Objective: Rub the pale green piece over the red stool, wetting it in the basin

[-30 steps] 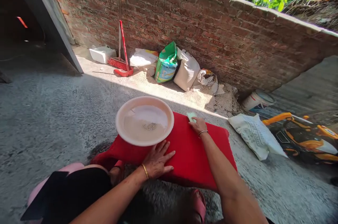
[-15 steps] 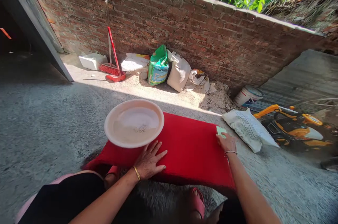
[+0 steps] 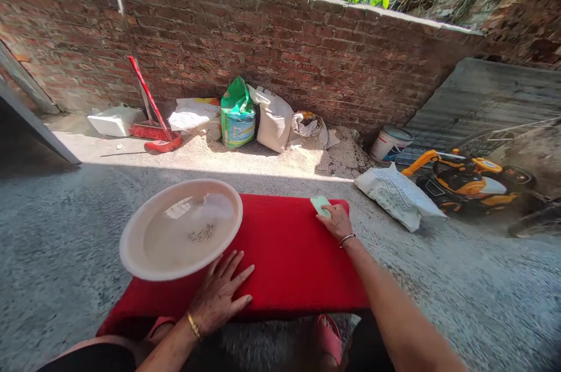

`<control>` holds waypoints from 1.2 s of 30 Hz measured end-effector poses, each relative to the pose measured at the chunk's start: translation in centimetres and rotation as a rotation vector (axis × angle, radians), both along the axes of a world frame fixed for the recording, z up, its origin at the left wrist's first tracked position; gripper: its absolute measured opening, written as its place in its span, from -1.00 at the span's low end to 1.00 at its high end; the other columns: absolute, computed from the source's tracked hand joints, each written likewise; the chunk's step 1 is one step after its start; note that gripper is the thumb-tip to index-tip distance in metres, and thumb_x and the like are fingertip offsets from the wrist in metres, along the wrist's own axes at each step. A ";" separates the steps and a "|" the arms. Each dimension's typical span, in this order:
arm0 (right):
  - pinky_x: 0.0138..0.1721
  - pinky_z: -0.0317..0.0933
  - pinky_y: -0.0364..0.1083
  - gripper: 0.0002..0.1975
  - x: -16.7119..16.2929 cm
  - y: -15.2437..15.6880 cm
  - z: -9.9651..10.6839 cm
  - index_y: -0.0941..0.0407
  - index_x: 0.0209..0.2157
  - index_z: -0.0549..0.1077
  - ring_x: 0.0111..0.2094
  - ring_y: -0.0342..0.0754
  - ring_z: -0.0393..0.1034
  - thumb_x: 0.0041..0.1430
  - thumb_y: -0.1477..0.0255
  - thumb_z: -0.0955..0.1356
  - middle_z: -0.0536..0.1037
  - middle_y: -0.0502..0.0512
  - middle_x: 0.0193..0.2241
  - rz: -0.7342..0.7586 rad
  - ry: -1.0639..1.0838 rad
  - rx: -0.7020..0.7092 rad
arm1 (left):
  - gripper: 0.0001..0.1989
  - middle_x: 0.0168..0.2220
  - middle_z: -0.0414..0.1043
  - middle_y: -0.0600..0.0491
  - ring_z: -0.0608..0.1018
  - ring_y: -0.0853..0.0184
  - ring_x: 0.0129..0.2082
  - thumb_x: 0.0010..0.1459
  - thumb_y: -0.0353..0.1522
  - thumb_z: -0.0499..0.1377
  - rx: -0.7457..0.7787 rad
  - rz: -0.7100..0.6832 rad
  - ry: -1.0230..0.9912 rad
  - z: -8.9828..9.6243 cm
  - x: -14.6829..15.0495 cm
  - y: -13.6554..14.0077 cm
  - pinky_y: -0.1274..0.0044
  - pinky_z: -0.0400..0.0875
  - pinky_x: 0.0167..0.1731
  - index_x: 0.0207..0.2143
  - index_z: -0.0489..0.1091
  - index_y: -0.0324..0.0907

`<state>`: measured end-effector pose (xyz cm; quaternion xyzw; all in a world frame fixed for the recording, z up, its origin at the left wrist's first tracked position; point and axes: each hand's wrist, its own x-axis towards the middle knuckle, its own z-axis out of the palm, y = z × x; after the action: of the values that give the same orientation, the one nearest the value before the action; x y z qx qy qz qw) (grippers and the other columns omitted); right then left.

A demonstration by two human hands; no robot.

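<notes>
Notably, dark printing runs across the white sack (image 3: 397, 194) and the green bag (image 3: 239, 121); both too small to read. Left hand (image 3: 218, 297): palm down on the red cloth (image 3: 284, 261), fingers spread, fingertips just beside the pale basin (image 3: 134, 254); whether they touch it, cannot tell. Right arm: extended forward, wrist low. Right hand (image 3: 338, 222): thumb and fingers gripping a pale green block (image 3: 320, 204) at the cloth's far right edge.
</notes>
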<state>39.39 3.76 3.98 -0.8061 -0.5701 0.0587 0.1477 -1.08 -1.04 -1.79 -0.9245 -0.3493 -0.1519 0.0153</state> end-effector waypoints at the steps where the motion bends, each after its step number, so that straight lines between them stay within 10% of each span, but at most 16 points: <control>1: -0.09 0.15 -0.11 -0.56 -0.3 -0.1 -0.1 0.02 0.00 0.45 -0.12 -0.02 0.33 0.09 0.19 0.33 0.39 0.14 -0.11 0.023 -0.007 -0.030 | -0.41 0.27 0.10 0.05 0.21 0.15 0.22 0.08 -0.05 0.14 0.014 -0.001 0.016 0.1 0.0 0.0 0.26 -0.02 0.18 0.18 0.19 0.17; 14: -0.13 0.16 -0.01 -0.50 9.0 -4.3 1.7 0.00 0.01 0.44 -0.06 0.16 0.32 0.01 0.18 0.34 0.36 0.28 -0.03 -0.518 -0.033 -0.236 | -0.39 0.28 0.08 0.01 0.21 0.11 0.22 0.09 -0.05 0.13 0.040 -0.007 0.079 0.6 0.1 0.1 0.23 0.00 0.17 0.20 0.16 0.16; 28: -0.01 0.06 0.03 -0.58 -8.1 3.5 0.8 0.00 0.05 0.39 -0.03 0.10 0.21 0.17 0.21 0.27 0.30 0.22 0.02 0.206 -0.083 -0.010 | -0.42 0.26 0.12 -0.09 0.21 0.05 0.23 0.12 -0.08 0.11 0.071 -0.035 0.127 0.5 0.0 0.3 0.18 0.05 0.15 0.20 0.17 0.09; 36: -0.02 0.08 0.03 -0.58 -1.8 2.9 0.1 -0.03 0.07 0.39 -0.02 0.12 0.23 0.18 0.22 0.26 0.31 0.23 0.02 -0.010 -0.083 -0.105 | -0.43 0.26 0.11 -0.06 0.21 0.07 0.23 0.13 -0.08 0.10 0.068 -0.030 0.117 0.3 0.0 0.4 0.19 0.05 0.16 0.20 0.18 0.10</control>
<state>37.63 6.66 4.07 -0.8174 -0.5676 0.0544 0.0818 -1.12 -0.65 -1.45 -0.9359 -0.3284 -0.1094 0.0648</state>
